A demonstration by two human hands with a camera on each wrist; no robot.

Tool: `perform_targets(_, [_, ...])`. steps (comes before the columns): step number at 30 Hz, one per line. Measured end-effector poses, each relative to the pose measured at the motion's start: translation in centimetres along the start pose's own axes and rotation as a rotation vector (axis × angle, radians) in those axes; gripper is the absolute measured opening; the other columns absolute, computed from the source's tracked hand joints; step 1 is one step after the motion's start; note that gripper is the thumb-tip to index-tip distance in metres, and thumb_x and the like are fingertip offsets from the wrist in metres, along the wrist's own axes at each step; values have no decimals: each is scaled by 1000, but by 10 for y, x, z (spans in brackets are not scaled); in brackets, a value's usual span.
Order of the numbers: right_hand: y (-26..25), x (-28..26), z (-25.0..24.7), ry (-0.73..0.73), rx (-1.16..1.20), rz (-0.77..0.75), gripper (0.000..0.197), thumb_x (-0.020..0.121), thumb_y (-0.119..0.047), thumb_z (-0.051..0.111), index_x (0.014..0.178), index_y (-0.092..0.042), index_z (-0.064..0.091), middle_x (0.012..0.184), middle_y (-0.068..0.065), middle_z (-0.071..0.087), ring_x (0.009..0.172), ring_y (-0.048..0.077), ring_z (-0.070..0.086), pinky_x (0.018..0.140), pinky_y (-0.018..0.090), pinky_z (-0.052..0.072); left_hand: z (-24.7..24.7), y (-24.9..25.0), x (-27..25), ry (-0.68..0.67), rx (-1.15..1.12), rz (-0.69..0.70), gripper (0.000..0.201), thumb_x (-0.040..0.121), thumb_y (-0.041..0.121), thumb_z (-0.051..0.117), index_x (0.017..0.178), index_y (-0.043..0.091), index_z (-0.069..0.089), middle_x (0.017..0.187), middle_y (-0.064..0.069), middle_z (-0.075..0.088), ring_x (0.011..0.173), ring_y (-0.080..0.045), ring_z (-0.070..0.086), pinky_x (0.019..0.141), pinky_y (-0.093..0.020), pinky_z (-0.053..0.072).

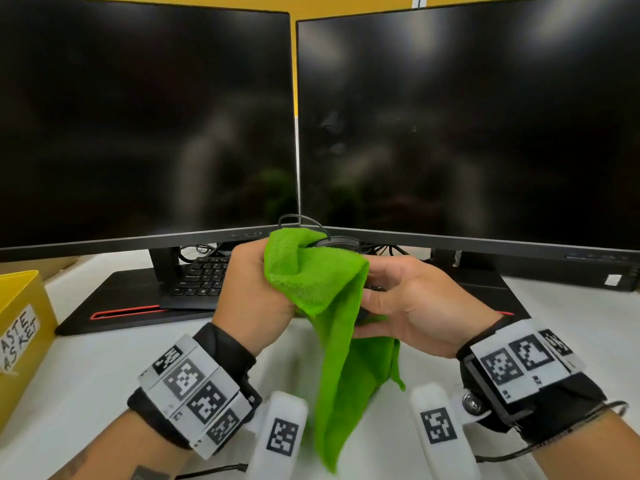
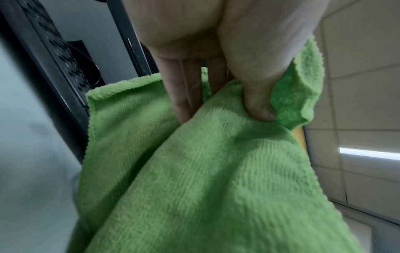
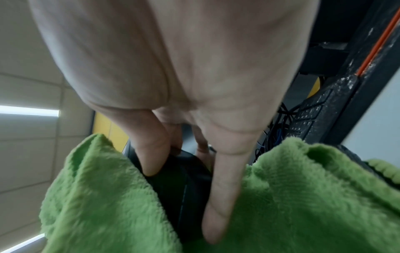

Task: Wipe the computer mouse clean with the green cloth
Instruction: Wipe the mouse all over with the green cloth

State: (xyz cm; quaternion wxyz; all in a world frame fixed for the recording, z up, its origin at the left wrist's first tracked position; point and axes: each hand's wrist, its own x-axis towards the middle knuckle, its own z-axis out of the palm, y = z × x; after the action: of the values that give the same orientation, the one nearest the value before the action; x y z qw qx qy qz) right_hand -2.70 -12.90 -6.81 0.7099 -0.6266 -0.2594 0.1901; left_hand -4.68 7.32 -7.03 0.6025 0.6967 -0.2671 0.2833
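Note:
A bright green cloth (image 1: 325, 299) is draped over a black computer mouse (image 3: 184, 184), held up above the desk in front of me. My left hand (image 1: 252, 292) grips the cloth's upper part, thumb (image 2: 259, 102) and fingers bunching the fabric (image 2: 194, 171). My right hand (image 1: 398, 299) holds the mouse from the right, thumb and fingers (image 3: 225, 188) along its sides. In the head view the mouse is almost wholly hidden by the cloth; only dark slivers show. The cloth's lower end hangs down toward the desk. The mouse's cable (image 1: 301, 220) arches up behind the cloth.
Two dark monitors (image 1: 145, 126) (image 1: 467, 133) stand close behind the hands on black stands. A black keyboard (image 1: 201, 278) lies under the left monitor. A yellow waste box (image 1: 20, 327) sits at the left edge of the white desk (image 1: 104, 368).

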Motion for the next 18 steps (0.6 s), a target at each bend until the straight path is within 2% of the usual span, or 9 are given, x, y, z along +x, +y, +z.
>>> perform_targets(3, [1, 0, 0, 10, -35, -16, 43, 92, 10, 51, 126, -9, 70, 123, 26, 67, 116, 45, 67, 99, 65, 53, 0, 1, 0, 7, 37, -14, 37, 73, -11, 71, 85, 24, 73, 66, 23, 74, 64, 10, 67, 59, -8, 51])
perform_targets(5, [1, 0, -1, 19, -41, -18, 46, 92, 9, 49, 128, -10, 69, 132, 29, 62, 120, 47, 65, 100, 66, 51, -2, 2, 0, -27, -7, -56, 42, 79, -24, 68, 85, 18, 75, 66, 13, 76, 62, 4, 68, 54, -13, 53])
perform_targets(7, [1, 0, -2, 25, -45, -16, 48, 95, 10, 46, 130, -13, 68, 137, 27, 61, 122, 44, 65, 101, 66, 51, -4, 2, -1, -53, -43, -78, 38, 81, -23, 68, 85, 14, 76, 67, 5, 76, 62, -1, 69, 54, -20, 57])
perform_targets(9, [1, -1, -2, 42, -47, -20, 50, 98, 13, 45, 128, -17, 70, 137, 23, 63, 121, 40, 67, 101, 64, 52, -6, 3, 1, -82, -99, -100, 29, 75, -15, 78, 85, 13, 78, 68, 2, 75, 63, -8, 70, 53, -31, 61])
perform_targets(10, [0, -1, -2, 53, -52, -24, 50, 99, 14, 44, 127, -19, 71, 136, 21, 65, 120, 38, 68, 101, 63, 52, -8, 3, 2, -91, -106, -84, 28, 71, -10, 80, 86, 13, 77, 69, 4, 75, 63, -6, 70, 53, -31, 61])
perform_targets(12, [0, -2, -2, 62, -85, -39, 49, 99, 13, 47, 126, -20, 71, 134, 18, 66, 120, 36, 69, 101, 62, 53, -9, 4, 3, -94, -41, 3, 36, 65, -1, 82, 95, 17, 75, 77, 15, 78, 72, 2, 71, 63, -19, 58])
perform_targets(14, [0, -1, 2, 28, -140, -55, 44, 95, 7, 55, 127, -19, 71, 134, 20, 66, 121, 36, 67, 101, 60, 53, -8, 3, 3, -55, 58, 45, 40, 60, 17, 86, 97, 24, 73, 88, 22, 78, 83, 4, 72, 74, -14, 55])
perform_targets(16, [2, 1, 7, 10, -213, -55, 44, 90, 4, 61, 125, -20, 71, 131, 20, 68, 121, 34, 68, 99, 59, 55, -7, -2, 2, 27, 119, 50, 30, 57, 30, 81, 87, 27, 75, 84, 17, 79, 79, 0, 72, 72, -20, 58])
perform_targets(18, [4, 4, 10, 30, -261, -49, 49, 86, 8, 62, 124, -21, 72, 128, 19, 70, 119, 33, 69, 97, 59, 56, -6, -7, 1, 89, 131, 33, 25, 55, 28, 81, 80, 29, 76, 78, 10, 79, 74, -7, 72, 69, -29, 60])
